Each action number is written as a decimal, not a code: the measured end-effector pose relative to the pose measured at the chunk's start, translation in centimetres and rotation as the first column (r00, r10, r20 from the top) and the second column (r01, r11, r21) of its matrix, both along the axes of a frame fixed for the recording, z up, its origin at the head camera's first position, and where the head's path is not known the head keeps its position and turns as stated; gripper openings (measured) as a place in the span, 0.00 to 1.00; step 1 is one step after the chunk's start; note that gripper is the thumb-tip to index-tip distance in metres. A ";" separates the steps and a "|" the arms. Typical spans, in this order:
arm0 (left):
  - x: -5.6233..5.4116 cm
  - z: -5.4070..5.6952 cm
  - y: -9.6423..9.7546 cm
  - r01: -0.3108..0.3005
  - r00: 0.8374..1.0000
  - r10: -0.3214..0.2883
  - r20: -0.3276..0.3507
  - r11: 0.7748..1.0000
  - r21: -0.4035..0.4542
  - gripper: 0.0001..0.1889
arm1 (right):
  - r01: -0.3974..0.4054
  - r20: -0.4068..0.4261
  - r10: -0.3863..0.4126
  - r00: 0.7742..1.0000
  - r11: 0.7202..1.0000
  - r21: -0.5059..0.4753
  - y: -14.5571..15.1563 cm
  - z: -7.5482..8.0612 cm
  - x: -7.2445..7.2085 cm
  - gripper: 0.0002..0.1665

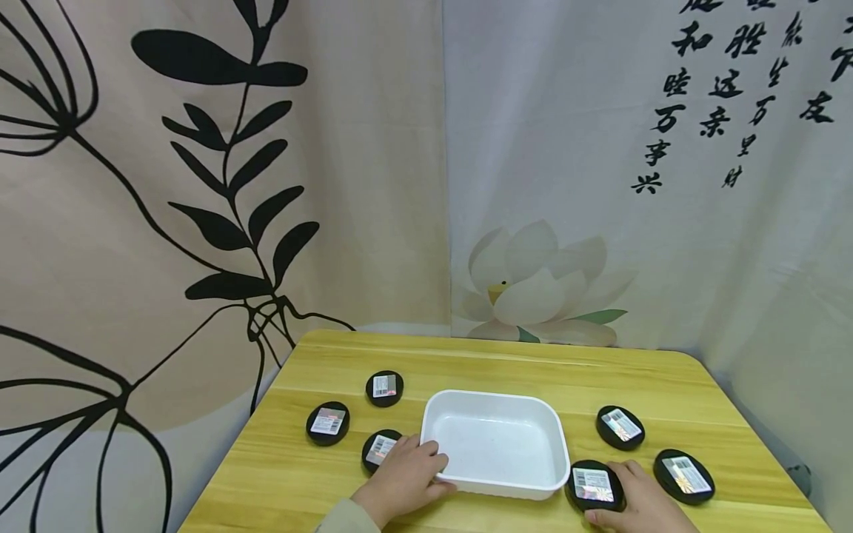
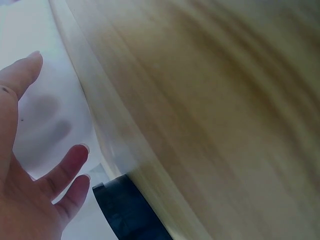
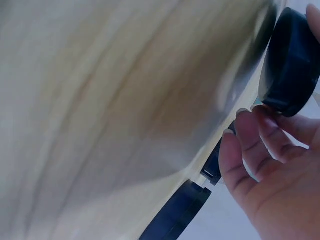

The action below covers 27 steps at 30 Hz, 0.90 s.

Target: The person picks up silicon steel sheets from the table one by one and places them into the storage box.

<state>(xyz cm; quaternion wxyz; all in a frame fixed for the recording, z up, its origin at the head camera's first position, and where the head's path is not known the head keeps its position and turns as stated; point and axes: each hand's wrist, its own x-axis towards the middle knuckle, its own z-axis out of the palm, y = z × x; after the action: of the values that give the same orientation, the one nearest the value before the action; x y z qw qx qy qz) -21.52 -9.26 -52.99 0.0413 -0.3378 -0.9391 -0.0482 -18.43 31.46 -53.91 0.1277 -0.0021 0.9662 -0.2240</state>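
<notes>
A white rectangular tray (image 1: 493,443) stands in the middle of the wooden table. My left hand (image 1: 408,477) is at its front left corner, fingers near the rim and thumb by the front wall. In the left wrist view the fingers are spread and loosely bent beside the white wall; firm contact cannot be told. With thumb and fingertips my right hand (image 1: 643,503) holds a black round case (image 1: 593,485) by its edge, label up, close to the tray's front right corner. In the right wrist view this case (image 3: 292,62) is tilted.
Left of the tray lie three labelled black cases: a far one (image 1: 384,389), a leftmost one (image 1: 328,423) and one (image 1: 378,448) partly behind my left hand. To the right lie two more, a farther case (image 1: 620,427) and a nearer case (image 1: 684,476). Printed curtains (image 1: 373,185) hang behind the table.
</notes>
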 end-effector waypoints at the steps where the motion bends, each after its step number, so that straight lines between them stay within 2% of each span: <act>1: 0.0 0.0 0.0 0.000 1.000 0.000 0.001 1.000 0.001 0.21 | -0.002 -0.010 0.002 1.000 1.000 -0.002 0.0 0.1 0.0 0.59; 20: -0.1 -0.2 0.0 0.002 1.000 -0.002 -0.002 1.000 0.003 0.22 | -0.029 -0.172 0.023 0.985 0.999 -0.031 0.0 1.0 0.2 0.59; 27: -0.1 -0.2 0.0 0.008 1.000 -0.008 -0.027 1.000 0.010 0.22 | -0.022 -0.216 0.021 0.976 1.000 0.000 0.0 1.4 0.2 0.60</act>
<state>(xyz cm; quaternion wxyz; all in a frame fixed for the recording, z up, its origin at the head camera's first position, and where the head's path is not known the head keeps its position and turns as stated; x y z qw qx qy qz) -21.62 -9.30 -53.17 0.0556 -0.3420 -0.9368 -0.0488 -18.25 31.48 -52.54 0.0246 -0.0370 0.9740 -0.2221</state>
